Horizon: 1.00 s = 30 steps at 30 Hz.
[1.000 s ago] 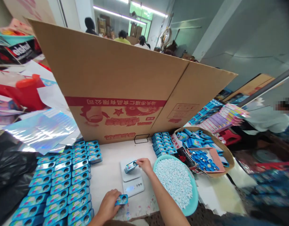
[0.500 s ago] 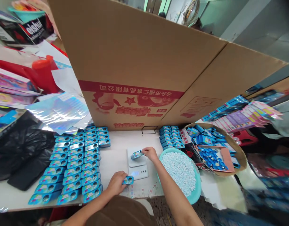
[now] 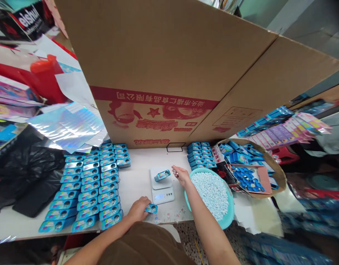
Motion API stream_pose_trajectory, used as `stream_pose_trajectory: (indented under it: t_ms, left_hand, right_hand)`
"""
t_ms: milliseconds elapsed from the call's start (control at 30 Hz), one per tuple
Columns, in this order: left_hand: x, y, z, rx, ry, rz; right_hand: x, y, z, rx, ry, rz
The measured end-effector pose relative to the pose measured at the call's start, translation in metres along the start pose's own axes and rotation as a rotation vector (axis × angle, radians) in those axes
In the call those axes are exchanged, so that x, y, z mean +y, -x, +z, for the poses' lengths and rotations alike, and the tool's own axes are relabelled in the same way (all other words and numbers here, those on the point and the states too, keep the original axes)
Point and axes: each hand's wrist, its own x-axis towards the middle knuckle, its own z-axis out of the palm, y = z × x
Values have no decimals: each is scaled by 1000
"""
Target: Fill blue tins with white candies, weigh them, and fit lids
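Observation:
A small blue box with a round dark spot on its top rests tilted on a white digital scale. Just to its right, apart from it, is my right hand. Its fingertips are pinched together, and whatever tiny thing may be between them is unclear. My left hand lies near the table's front edge, left of the scale, closed on another blue box. Beneath my right forearm stands a turquoise basin full of small pale pellets.
Rows of blue boxes cover the table's left side, and a smaller stack stands behind the basin. A tall cardboard carton walls off the back. At right, a cardboard tray holds blue boxes and round blue pieces.
My right hand has let go of the blue box on the scale and moved slightly right. My left hand still holds its box. The view has tipped down a little.

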Motion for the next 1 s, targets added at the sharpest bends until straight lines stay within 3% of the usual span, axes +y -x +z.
stream_pose_trajectory:
  t_ms: [167, 333, 433, 533, 667, 767, 867, 933, 1000]
  left_hand:
    - [2, -3, 5, -95, -18, 59]
    - [4, -3, 7, -112, -35, 46]
    - [3, -1, 11, -103, -25, 37]
    - [5, -8, 8, 37, 37, 35]
    - [18, -52, -12, 397, 28, -62]
    - [29, -99, -31, 553, -27, -127]
    - [37, -136, -43, 466, -4, -153]
    - [46, -149, -47, 378, 43, -174]
    - [66, -156, -53, 390, 70, -146]
  right_hand:
    - [5, 11, -16, -8, -211, 76]
    - [20, 24, -44, 11, -390, 169]
    - [36, 35, -69, 120, -390, 150]
    - [50, 47, -100, 290, -271, 49]
    - [58, 60, -138, 506, 85, -72]
    - [60, 70, -153, 569, 276, -107]
    - [66, 82, -155, 532, 262, -124]
    - [72, 90, -155, 508, 234, -133]
    - [78, 96, -157, 516, 201, -125]
